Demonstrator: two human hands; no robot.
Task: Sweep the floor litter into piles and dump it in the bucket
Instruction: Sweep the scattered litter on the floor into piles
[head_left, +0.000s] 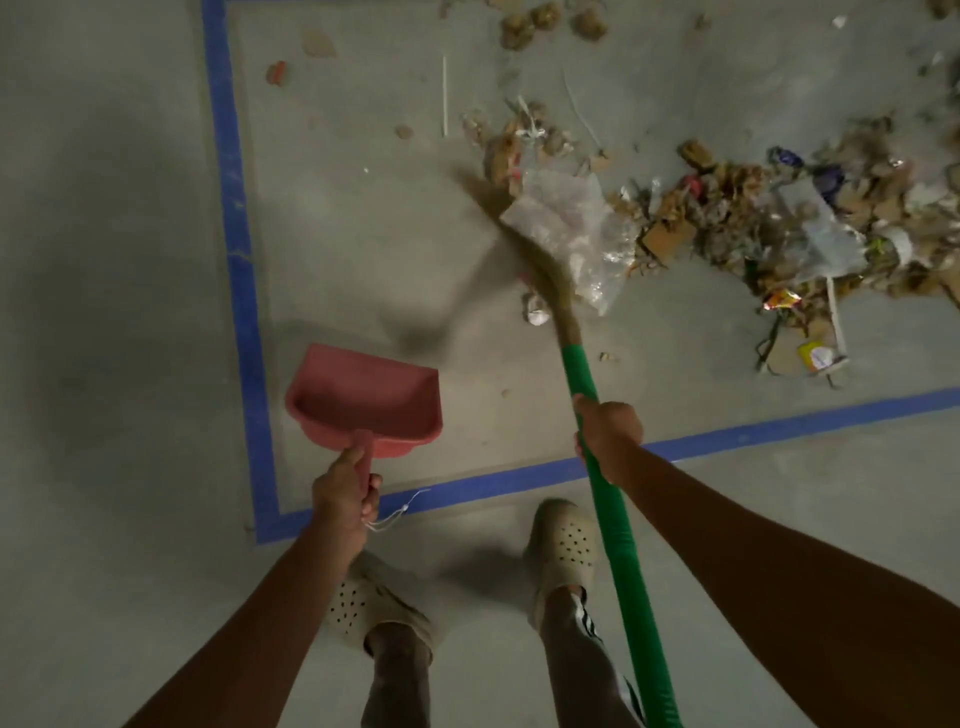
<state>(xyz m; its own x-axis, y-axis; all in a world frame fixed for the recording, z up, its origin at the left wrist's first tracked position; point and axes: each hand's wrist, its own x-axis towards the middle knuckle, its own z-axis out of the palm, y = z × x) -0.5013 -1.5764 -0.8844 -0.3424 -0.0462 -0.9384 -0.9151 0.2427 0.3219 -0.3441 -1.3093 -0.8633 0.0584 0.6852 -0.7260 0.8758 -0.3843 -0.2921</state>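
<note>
While blur hides the broom bristles (557, 304), right grip (609, 435) clasps its handle (615, 525), left grip (343, 500) the dustpan (363, 401).

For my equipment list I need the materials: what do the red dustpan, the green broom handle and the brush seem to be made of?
Dustpan: likely moulded plastic, matte pinkish red, with smooth one-piece walls.
Broom handle: glossy green covering, probably plastic; light sheen along it.
Brush: tan, perhaps natural fibre, but blur leaves this open.
</note>
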